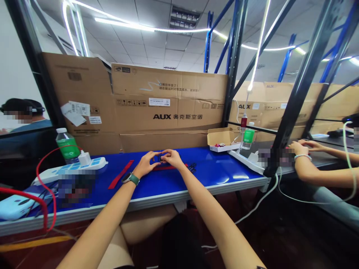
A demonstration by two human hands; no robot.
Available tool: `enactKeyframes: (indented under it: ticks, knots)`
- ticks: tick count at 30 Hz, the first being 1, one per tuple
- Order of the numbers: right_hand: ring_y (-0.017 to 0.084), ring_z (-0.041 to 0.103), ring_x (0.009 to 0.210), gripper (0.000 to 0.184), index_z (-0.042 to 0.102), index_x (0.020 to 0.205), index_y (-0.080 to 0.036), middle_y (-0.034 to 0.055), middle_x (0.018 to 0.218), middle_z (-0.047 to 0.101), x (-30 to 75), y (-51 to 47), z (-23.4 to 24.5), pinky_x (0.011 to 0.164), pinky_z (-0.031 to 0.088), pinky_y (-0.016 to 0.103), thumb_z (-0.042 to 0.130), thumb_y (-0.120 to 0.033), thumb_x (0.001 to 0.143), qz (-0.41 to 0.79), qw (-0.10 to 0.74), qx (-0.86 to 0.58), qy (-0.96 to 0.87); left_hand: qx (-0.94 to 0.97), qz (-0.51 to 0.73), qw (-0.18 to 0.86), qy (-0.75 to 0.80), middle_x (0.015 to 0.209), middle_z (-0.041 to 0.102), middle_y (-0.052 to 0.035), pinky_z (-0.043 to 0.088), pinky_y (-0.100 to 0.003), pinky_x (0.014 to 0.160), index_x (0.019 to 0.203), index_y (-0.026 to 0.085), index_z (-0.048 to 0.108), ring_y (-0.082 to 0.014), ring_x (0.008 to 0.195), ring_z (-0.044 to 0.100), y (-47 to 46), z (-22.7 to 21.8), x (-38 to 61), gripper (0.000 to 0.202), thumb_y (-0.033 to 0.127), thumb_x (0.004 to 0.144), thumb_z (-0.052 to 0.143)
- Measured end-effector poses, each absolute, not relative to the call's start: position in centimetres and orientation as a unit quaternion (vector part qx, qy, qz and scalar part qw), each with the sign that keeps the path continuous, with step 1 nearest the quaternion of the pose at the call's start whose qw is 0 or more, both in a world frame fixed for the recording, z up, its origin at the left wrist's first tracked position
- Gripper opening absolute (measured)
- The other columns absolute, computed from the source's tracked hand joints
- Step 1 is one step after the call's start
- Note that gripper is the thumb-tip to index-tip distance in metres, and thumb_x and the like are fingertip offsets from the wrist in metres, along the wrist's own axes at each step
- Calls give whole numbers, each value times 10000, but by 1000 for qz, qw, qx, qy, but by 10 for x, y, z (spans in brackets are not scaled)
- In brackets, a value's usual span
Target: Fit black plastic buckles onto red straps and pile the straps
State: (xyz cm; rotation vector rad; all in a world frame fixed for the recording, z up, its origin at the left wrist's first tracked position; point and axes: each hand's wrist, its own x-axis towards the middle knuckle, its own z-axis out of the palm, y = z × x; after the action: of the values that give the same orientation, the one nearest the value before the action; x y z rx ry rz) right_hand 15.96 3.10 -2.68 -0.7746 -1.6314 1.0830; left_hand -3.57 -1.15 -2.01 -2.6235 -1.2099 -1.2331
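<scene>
I had my left hand and right hand pinching a small dark piece between them, just above a red strip on the blue bench, with a longer red strap left of my grip.

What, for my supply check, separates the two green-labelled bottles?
The bottle by the power strip looks larger in view than the bottle by the open cardboard box. The first has a red cable looping beside it; the second has the box beside it. Both have pale caps.
</scene>
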Motion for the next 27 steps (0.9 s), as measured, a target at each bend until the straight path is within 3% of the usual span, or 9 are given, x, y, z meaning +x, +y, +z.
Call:
enactKeyframes:
  ticks: [2,6,11,17,20,24,27]
  knots:
    - [173,721,676,308,662,1058,-182,-15,712,714,159,28,-25,681,598,295,747,-248,769,433,492,-320,-684,-832,-400,10,-385,1054,684,-65,505,-332,894,1257,227,636,-196,884,634,-11,-20,-35,395,339,880,660]
    - [159,718,784,204,689,1052,-189,17,848,740,161,22,-24,755,555,269,636,-319,905,297,476,-335,-757,-795,-431,30,-425,1036,703,-71,507,-334,902,1182,211,682,-206,888,650,-5,-22,-40,323,336,886,646]
    - [202,667,988,214,755,972,-194,64,990,733,156,17,-30,928,474,290,780,-345,822,70,283,-246,-925,-697,-472,54,-537,1085,698,-99,520,-332,873,1142,177,708,-193,801,652,9,-32,-59,327,323,853,670]
    - [205,659,967,147,703,1027,-148,110,1011,716,143,9,-30,879,465,289,586,-208,962,-74,199,-276,-938,-673,-465,7,-575,987,742,-108,523,-340,772,1051,166,764,-211,724,660,16,-40,-65,300,325,803,705]
    - [202,684,891,174,670,1045,-163,108,976,725,140,6,-26,803,470,272,506,-197,997,-74,242,-357,-899,-667,-486,-70,-560,954,768,-99,512,-340,765,971,175,781,-225,746,679,15,-38,-61,279,386,813,689]
    - [193,693,896,151,645,1040,-157,102,974,733,141,8,-22,795,474,250,528,-115,955,-29,371,-403,-836,-648,-497,-290,-499,985,774,-120,461,-281,600,1028,144,758,-222,735,697,11,-35,-55,533,608,781,673]
    - [180,690,904,186,657,1012,-164,82,984,737,145,11,-22,815,478,241,540,-61,910,-15,434,-362,-825,-625,-493,-376,-473,1046,762,-158,410,-251,551,1058,118,744,-212,740,698,7,-32,-52,668,690,715,705]
